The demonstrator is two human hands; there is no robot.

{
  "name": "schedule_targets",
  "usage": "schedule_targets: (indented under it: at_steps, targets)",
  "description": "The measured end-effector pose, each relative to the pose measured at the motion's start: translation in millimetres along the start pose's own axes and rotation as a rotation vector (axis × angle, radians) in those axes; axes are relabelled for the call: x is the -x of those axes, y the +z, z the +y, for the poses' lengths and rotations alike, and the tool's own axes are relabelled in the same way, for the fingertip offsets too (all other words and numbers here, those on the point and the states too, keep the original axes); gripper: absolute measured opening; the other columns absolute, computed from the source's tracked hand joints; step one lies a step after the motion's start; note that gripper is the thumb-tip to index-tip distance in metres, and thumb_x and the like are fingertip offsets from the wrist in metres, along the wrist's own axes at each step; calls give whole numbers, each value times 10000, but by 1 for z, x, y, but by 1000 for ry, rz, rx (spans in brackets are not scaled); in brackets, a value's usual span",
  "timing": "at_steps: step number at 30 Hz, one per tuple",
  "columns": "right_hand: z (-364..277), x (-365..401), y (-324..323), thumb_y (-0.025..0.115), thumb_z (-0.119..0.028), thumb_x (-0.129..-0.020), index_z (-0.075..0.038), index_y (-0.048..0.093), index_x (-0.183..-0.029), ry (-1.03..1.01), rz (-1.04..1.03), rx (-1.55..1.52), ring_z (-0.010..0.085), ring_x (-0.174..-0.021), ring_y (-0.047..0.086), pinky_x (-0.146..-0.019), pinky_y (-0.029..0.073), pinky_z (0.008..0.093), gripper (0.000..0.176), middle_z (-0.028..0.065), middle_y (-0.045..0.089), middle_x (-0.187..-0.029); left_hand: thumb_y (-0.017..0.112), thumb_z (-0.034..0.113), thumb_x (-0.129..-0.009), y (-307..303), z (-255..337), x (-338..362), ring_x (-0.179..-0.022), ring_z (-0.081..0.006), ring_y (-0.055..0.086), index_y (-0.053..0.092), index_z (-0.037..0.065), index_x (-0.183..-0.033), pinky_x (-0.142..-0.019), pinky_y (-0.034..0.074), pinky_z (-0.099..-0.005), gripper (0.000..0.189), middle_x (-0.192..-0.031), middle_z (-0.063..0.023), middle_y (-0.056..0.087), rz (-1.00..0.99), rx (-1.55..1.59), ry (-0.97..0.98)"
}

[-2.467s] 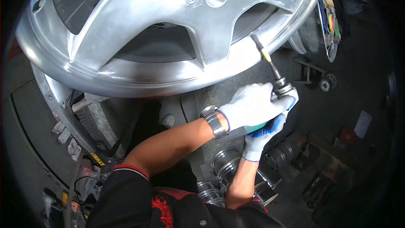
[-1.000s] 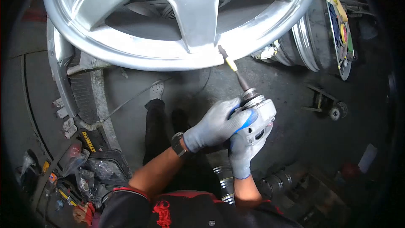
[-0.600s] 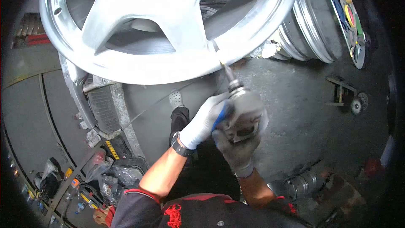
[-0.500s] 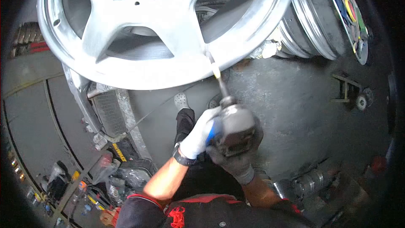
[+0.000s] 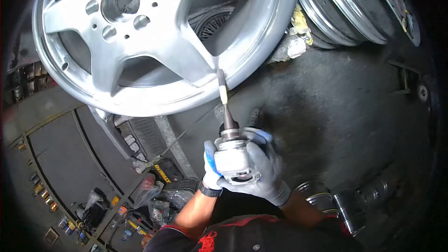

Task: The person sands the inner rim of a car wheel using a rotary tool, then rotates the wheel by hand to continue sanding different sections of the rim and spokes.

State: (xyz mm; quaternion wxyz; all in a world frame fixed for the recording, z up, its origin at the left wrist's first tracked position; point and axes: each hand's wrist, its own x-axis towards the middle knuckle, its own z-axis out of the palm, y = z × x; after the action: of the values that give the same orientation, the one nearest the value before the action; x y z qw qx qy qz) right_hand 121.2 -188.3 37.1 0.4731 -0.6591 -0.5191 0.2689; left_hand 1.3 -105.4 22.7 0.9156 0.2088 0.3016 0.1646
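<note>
A large silver alloy wheel [image 5: 140, 53] fills the upper left, its spokes brushed bright. I hold a die grinder [image 5: 233, 161] in both hands, its shaft pointing away from me. The narrow abrasive tip [image 5: 221, 81] meets the wheel at the foot of a spoke, near the rim. My left hand [image 5: 211, 163], in a white and blue glove, closes around the grinder's left side. My right hand [image 5: 268, 170], in a grey glove with blue on it, wraps the right side and rear of the body.
More wheel rims [image 5: 345, 9] stand at the upper right beside crumpled paper [image 5: 295, 44]. A metal stand [image 5: 114, 133] supports the wheel from below. Tool cases [image 5: 170, 170], bags and small items lie at the lower left. Other shiny rims [image 5: 322, 200] sit near my right elbow.
My view has shifted, so the wheel sits further left and looks turned. The grinder and both hands are lower and further left in view, with the tip still at a spoke's foot.
</note>
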Motion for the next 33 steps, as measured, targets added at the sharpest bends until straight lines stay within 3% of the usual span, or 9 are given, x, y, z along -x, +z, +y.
schedule_targets:
  at_steps: [8,11,14,18,20,23,28,30,33]
  targets:
    - [12,-20,13,921,-287,-617,-151,613,-1259,-24,145,-174,358,-1087,559,-927,472,434,724,171,531,-1200,342,835,-854,1,19,-8,-881,-316,611,533,-22,-1152,-787,524,-439,927,-998,-240,618,52,926,55]
    - [3,-7,7,861,-295,-706,-104,588,-1255,-86,145,-42,332,-1101,559,-936,462,402,642,152,529,-1190,370,816,-859,-12,4,15,-860,-320,605,550,-23,-1137,-797,521,-442,902,-1005,-265,624,320,690,-36]
    - [11,18,22,801,-242,-772,25,500,-1193,87,-37,-39,246,-1076,572,-941,443,302,582,154,529,-1174,231,857,-842,-10,1,14,-899,-322,610,573,-107,-1062,-841,509,-400,1046,-1026,-274,631,97,542,21]
    - [5,-5,30,836,-244,-732,33,510,-1178,222,99,-356,290,-998,608,-894,480,381,619,127,560,-1045,182,829,-867,-7,23,13,-871,-308,607,583,-111,-1017,-810,499,-382,1033,-951,-238,651,498,295,-35]
    - [11,-9,50,823,-232,-748,-27,538,-1286,42,182,-189,328,-1021,628,-892,504,409,642,152,590,-1080,210,832,-863,11,44,2,-871,-352,604,570,-126,-977,-807,500,-414,1030,-913,-269,641,119,782,78]
    - [4,-34,32,802,-226,-746,-238,622,-1305,67,121,-317,343,-1030,616,-841,522,407,587,167,591,-1096,475,788,-841,-44,47,12,-987,-381,637,517,-62,-1274,-865,530,-493,955,-1132,-271,631,205,250,15]
    - [3,-27,29,845,-315,-720,-162,556,-1346,-83,170,-224,349,-1062,608,-876,528,416,706,196,542,-1197,443,786,-853,4,45,1,-1045,-401,618,477,-67,-1326,-920,513,-508,976,-1195,-275,606,-19,750,96]
    - [4,-7,27,908,-393,-657,-148,502,-1378,-75,150,-136,391,-1103,606,-919,534,450,863,246,495,-1311,450,760,-871,8,37,10,-840,-317,645,580,-13,-1107,-764,539,-464,819,-964,-191,649,369,745,10]
    - [12,19,29,811,-299,-788,-114,621,-1283,-36,156,-101,256,-1007,625,-879,536,401,561,100,609,-1173,460,764,-862,-2,13,28,-913,-370,641,550,-36,-1206,-856,525,-504,876,-1040,-239,639,325,737,0]
